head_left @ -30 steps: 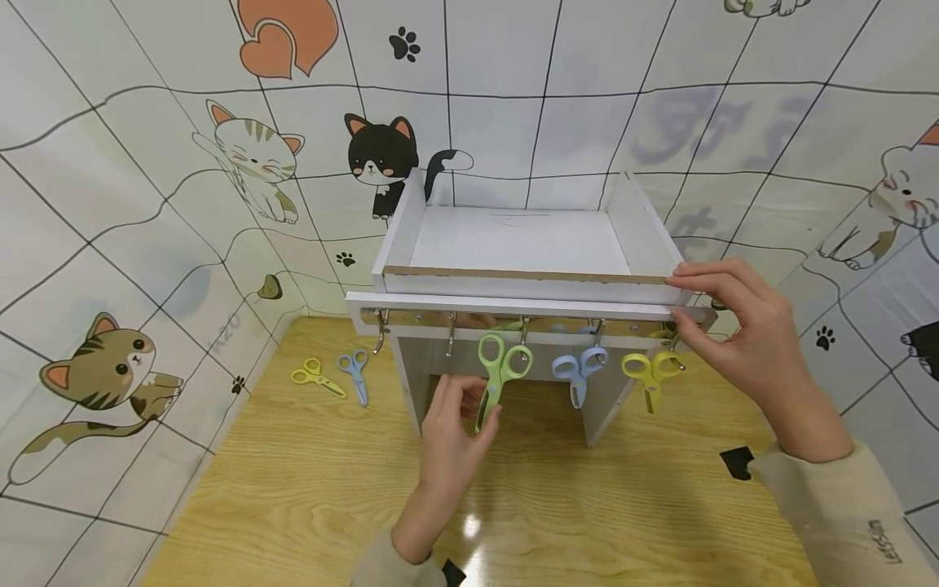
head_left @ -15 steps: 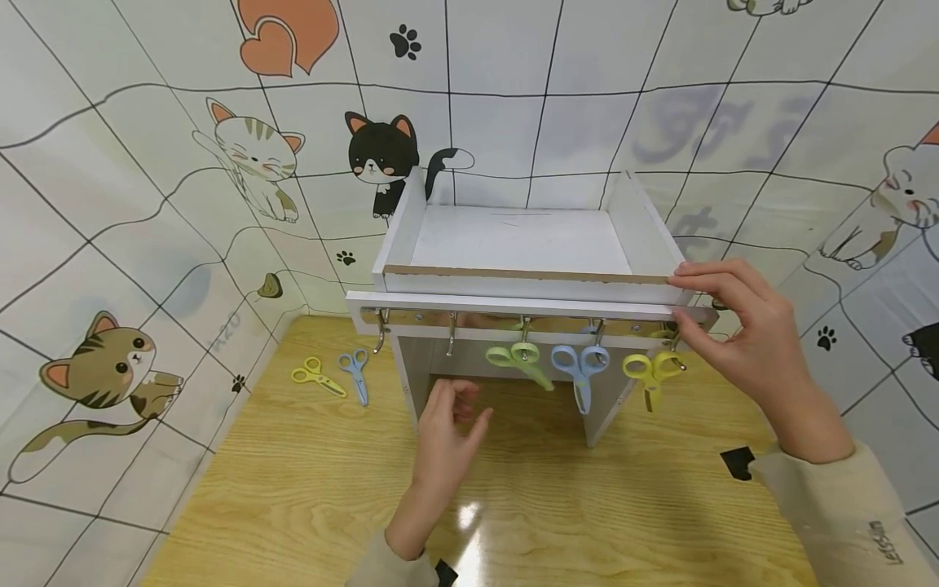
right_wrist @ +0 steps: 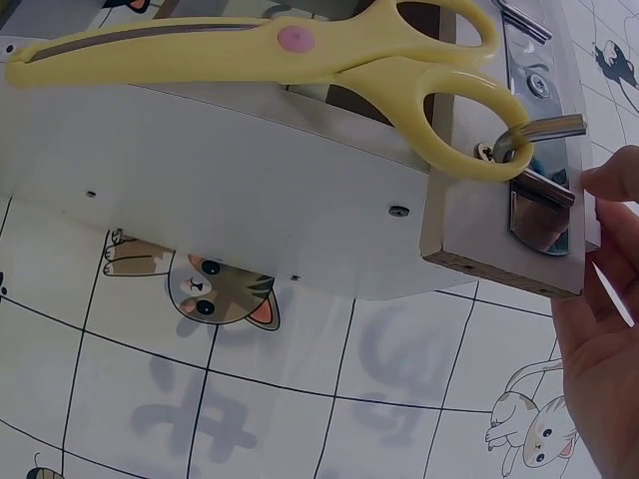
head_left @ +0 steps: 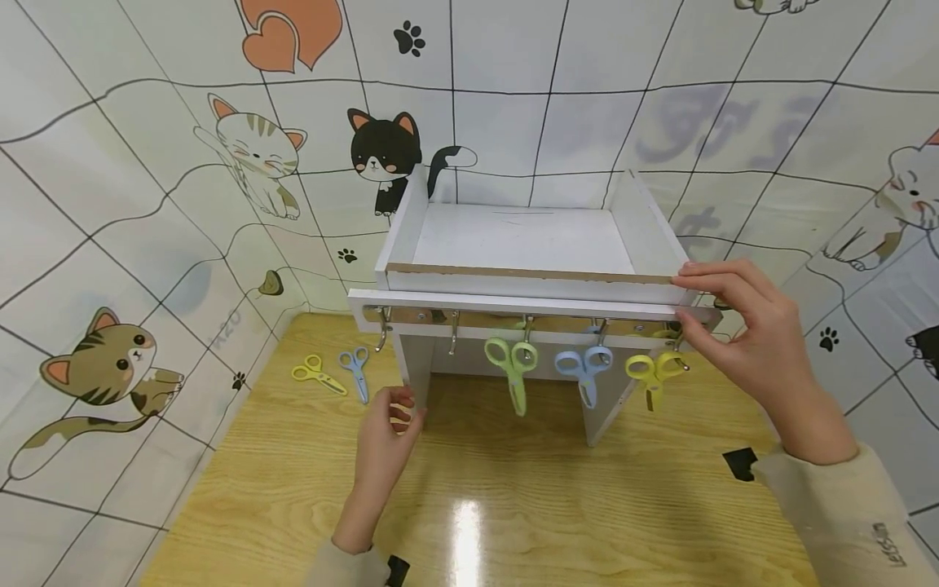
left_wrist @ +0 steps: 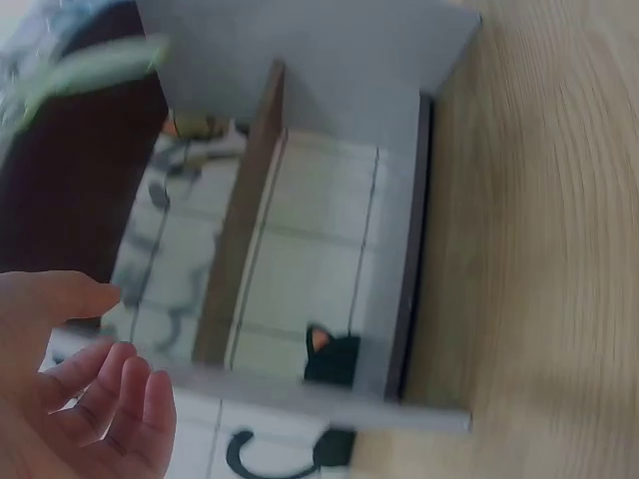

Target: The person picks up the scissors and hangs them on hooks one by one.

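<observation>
Left hand (head_left: pixel 385 439): relaxed, unloaded | hook shelf (head_left: pixel 513 281): pinched by right hand (head_left: pixel 750 330) | green scissors (head_left: pixel 516 375), blue scissors (head_left: pixel 586 377), yellow scissors (head_left: pixel 653 380): suspended from hooks (head_left: pixel 527 328)

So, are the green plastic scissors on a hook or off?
On: the green plastic scissors hang by one finger loop from a silver metal hook.

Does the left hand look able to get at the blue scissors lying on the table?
Probably yes: the left hand is empty and near the blue scissors, which lie uncovered on the table, with nothing visible standing in between.
</observation>
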Available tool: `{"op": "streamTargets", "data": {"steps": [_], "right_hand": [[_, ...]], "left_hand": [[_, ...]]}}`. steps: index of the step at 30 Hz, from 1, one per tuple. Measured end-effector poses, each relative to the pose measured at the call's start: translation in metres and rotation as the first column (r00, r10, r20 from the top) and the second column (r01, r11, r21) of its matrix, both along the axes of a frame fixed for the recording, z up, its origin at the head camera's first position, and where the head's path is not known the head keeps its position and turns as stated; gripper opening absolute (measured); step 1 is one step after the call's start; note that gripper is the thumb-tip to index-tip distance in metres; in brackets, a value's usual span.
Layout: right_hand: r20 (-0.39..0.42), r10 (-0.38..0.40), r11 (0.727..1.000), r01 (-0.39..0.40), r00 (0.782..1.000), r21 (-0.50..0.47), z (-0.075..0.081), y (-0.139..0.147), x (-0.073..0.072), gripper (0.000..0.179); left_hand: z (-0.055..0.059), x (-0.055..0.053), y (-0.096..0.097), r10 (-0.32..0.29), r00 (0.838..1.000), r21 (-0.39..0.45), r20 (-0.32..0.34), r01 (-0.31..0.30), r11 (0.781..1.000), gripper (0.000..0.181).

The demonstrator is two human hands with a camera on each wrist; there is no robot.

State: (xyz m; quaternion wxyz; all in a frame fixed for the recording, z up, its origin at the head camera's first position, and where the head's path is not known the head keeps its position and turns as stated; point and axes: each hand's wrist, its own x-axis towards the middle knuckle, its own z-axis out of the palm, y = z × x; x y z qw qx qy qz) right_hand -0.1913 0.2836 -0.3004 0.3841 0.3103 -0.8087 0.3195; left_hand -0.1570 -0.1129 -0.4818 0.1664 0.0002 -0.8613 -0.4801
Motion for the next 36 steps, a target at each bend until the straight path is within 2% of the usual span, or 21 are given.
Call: {"op": "streamTargets", "data": {"steps": [5,12,17,22,28,36], "right_hand": [[0.006,-0.001,1.000,0.001,1.000,0.001,0.000,0.001,0.001,0.056],[0.000,-0.010,1.000,0.010,1.000,0.010,-0.001,0.003,0.001,0.058],[0.005,-0.017,1.000,0.017,1.000,0.017,-0.001,0.004,0.000,0.055],[0.011,-0.020,1.000,0.019,1.000,0.020,-0.002,0.006,-0.001,0.051],[0.003,-0.011,1.000,0.011,1.000,0.023,-0.002,0.006,-0.002,0.057],[0.007,0.002,1.000,-0.002,1.000,0.003,-0.001,0.003,0.000,0.044]], "left_hand": [[-0.008,-0.010,-0.026,0.058,0.996,-0.011,0.063,-0.057,0.998,0.029],[-0.022,-0.034,-0.059,0.097,0.983,-0.060,0.154,-0.089,0.994,0.032],[-0.030,-0.052,-0.078,0.124,0.979,-0.093,0.163,-0.110,0.990,0.032],[-0.032,-0.066,-0.093,0.135,0.975,-0.133,0.176,-0.113,0.985,0.033],[-0.034,-0.084,-0.107,0.144,0.958,-0.181,0.248,-0.100,0.978,0.038],[-0.044,-0.102,-0.121,0.173,0.929,-0.258,0.327,-0.088,0.962,0.038]]}}
